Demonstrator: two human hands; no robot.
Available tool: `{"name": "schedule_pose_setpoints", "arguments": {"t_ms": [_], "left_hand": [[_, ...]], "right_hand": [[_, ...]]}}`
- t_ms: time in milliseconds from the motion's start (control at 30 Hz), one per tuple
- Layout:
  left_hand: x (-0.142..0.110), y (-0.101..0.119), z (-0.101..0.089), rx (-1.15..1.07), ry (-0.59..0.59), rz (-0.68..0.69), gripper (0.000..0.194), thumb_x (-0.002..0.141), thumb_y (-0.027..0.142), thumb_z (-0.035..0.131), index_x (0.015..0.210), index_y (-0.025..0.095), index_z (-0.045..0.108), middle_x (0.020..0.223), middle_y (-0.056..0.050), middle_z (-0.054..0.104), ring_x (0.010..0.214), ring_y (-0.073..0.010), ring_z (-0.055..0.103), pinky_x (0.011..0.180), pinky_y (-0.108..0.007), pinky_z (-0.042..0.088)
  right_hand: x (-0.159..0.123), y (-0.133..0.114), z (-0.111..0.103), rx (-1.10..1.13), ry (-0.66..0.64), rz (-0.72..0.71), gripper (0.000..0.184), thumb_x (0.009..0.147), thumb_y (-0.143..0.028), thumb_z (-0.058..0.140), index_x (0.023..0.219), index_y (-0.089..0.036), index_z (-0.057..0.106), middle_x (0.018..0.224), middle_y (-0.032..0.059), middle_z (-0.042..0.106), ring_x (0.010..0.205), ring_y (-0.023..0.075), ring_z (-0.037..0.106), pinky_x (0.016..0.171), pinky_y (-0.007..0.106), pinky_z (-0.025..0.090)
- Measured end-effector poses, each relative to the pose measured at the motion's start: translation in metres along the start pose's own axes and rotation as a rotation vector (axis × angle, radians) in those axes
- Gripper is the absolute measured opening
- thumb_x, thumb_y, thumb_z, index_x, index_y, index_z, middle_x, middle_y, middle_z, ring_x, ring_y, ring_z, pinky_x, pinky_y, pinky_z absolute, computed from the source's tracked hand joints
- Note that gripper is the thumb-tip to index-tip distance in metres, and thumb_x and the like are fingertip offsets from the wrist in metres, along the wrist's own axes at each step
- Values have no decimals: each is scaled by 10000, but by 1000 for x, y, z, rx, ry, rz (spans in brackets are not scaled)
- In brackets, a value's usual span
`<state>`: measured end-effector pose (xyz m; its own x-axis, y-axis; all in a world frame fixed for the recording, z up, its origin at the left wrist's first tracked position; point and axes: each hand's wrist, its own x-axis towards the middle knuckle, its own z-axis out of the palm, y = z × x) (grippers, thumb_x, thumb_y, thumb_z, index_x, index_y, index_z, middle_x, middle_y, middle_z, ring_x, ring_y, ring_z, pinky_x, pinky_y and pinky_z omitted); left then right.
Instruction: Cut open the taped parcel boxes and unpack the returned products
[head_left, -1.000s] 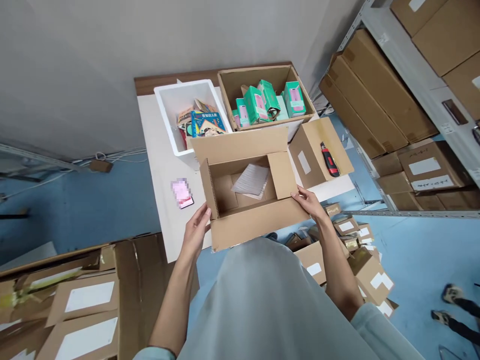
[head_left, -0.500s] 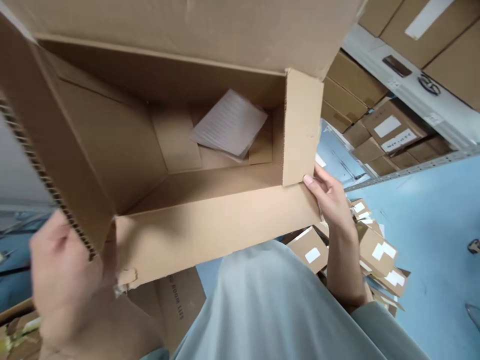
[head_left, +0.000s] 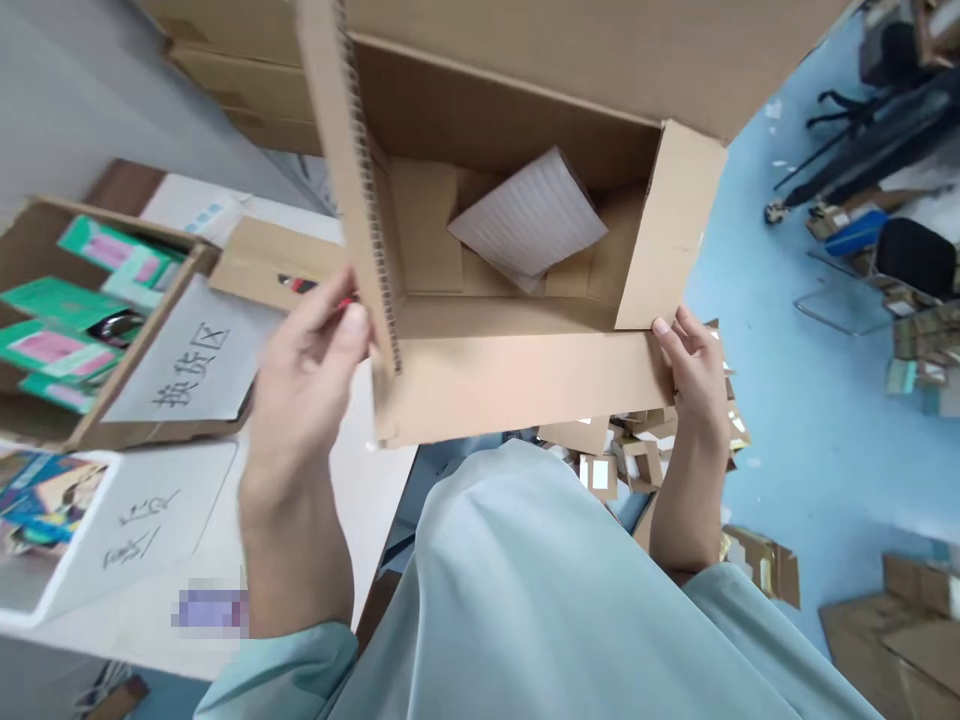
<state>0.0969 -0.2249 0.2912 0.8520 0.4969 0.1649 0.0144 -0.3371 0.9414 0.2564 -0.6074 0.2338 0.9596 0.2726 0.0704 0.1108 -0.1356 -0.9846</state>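
My open box (head_left: 517, 320) is held up past the table's (head_left: 367, 490) edge. Right hand (head_left: 694, 375) pinches its front right corner; left hand (head_left: 307, 380) curls at the left flap (head_left: 349, 180), grip unclear. Probably one per end so the packing sheet (head_left: 529, 220) inside won't slide.

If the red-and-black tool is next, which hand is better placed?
Probably the left hand: at its end of the open carton, it appears close to the tool; the right hand holds the opposite end.
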Motion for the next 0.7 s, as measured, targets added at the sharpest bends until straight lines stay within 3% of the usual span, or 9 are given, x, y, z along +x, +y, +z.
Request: {"name": "schedule_pose_setpoints", "arguments": {"t_ms": [100,233,333,433,500,567,633,700], "left_hand": [[35,-32,65,-115,-254,-50,784,1023,731,776,1603,211,691,1689,-100,667,1562,-368,631,1355,-620,458],[56,-96,152,-140,-383,-166,714,1016,658,804,1578,225,717,1684,-135,666,1569,-371,619,1360,-601,439],[62,-136,218,-139,-481,-252,646,1068,587,754,1564,174,724,1689,-176,653,1577,-366,615,1361,-567,430],[51,-160,265,-180,-657,-346,569,1054,540,769,1465,147,784,1640,-190,693,1575,-393,617,1355,-575,436],[35,-172,275,-177,-718,-391,514,1028,519,792,1387,153,824,1548,-190,757,1519,-405,664,1349,-576,446],[15,-183,265,-152,-698,-420,500,1018,513,789,1365,155,832,1477,-182,799,1453,-398,713,1332,-564,468],[-6,-194,241,-142,-654,-457,512,1009,514,781,1360,144,828,1422,-194,822,1393,-387,751,1306,-546,497],[-26,-204,208,-171,-586,-508,550,996,547,773,1355,134,820,1377,-207,837,1351,-380,774,1278,-540,523]], "right_hand": [[-18,41,-36,-25,170,133,763,968,-723,839,1574,-269,741,1575,88,769,1563,357,651,1330,520,539],[-40,101,-78,-59,296,282,851,871,-753,875,1511,-200,777,1492,140,810,1451,387,730,1253,537,602],[-49,145,-120,-139,340,407,866,878,-730,820,1524,-157,756,1441,184,824,1375,406,773,1188,557,636],[-53,178,-163,-492,452,555,785,874,-597,799,1453,-68,770,1360,270,831,1375,456,765,1222,643,574],[-50,191,-180,-706,544,579,690,901,-542,741,1393,-62,787,1328,296,832,1321,470,786,1210,696,553],[-42,198,-178,-783,544,522,625,915,-521,701,1353,-88,805,1300,285,846,1258,450,810,1190,680,568],[-29,200,-155,-755,437,448,610,911,-541,693,1321,-109,823,1259,266,863,1206,430,828,1164,641,597],[-11,198,-114,-685,279,397,645,906,-601,692,1302,-110,831,1236,266,868,1186,431,833,1138,628,619]]}}
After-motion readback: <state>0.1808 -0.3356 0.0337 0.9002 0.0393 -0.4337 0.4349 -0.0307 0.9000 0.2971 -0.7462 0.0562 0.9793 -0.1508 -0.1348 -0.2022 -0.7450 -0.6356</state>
